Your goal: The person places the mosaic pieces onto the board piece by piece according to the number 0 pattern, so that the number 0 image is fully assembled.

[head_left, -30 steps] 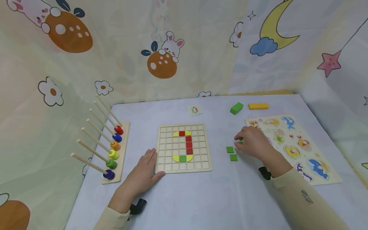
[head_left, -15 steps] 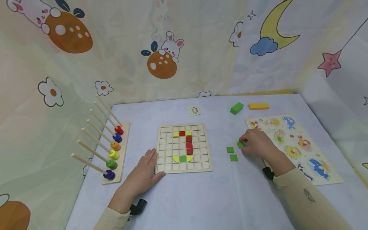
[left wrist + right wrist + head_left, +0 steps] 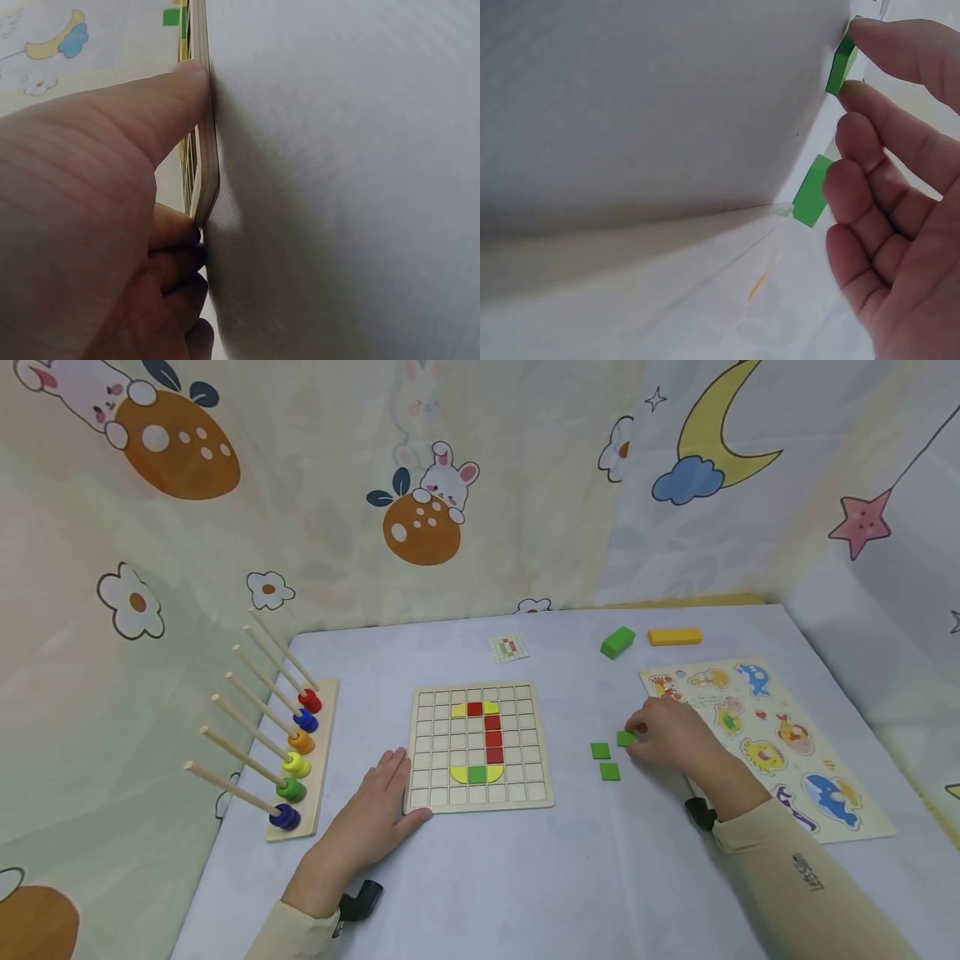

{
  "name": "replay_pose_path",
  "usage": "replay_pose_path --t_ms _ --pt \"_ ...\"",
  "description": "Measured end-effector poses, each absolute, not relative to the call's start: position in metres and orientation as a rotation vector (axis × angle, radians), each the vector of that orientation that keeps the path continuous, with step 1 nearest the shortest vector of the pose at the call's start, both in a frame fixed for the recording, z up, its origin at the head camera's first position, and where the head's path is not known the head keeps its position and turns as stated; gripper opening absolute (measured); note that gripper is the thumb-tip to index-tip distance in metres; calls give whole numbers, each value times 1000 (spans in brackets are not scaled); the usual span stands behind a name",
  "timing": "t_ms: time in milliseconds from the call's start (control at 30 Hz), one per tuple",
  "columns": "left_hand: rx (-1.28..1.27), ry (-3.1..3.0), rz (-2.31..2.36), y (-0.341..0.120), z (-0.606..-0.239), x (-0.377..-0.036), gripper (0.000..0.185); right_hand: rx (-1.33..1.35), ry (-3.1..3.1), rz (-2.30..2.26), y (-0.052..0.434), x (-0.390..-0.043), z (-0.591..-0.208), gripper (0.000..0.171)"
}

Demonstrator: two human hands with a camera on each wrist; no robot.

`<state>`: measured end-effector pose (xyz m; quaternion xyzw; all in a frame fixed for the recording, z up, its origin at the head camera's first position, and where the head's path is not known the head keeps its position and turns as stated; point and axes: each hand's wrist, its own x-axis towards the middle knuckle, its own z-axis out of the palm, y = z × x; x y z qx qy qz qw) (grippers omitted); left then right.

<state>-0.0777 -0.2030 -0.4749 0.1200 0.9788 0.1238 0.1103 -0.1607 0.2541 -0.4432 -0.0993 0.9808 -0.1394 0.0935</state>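
The person wears a long-sleeved top of pale cream fabric; both sleeves reach down to the wrists. The right sleeve (image 3: 795,877) carries a small line of dark printed letters along the forearm, too small to read. At each wrist sits a small black device: one beside the cuff of the left sleeve (image 3: 288,931), a rounded black piece with a short stub, and one at the right cuff, a black curved piece. The left hand (image 3: 371,822) and the right hand (image 3: 671,733) are bare, without rings or gloves. The fingernails are short and plain.
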Motion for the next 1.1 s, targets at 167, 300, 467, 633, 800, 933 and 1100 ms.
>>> replay_pose_path --t_ms 167,300,467,633,800,933,1100 --pt "342 2867 364 -203 -475 -78 98 -279 2903 -410 254 -159 -444 31" --pt "337 2864 357 -202 -475 -78 99 -289 2922 -402 254 -158 -444 28" --pt "345 2874 363 -202 -475 -77 99 -315 2966 -378 252 -157 -442 27" --pt "348 2870 360 -203 -475 -77 99 -350 2992 -370 246 -158 -437 27" --pt "354 2863 357 -203 -475 -78 99 -378 2988 -385 238 -160 -433 26" --pt "349 2859 359 -203 -475 -78 99 -471 3001 -379 230 -163 -431 24" --pt "348 2859 354 -203 -475 -78 100 -529 3009 -386 210 -167 -429 21"
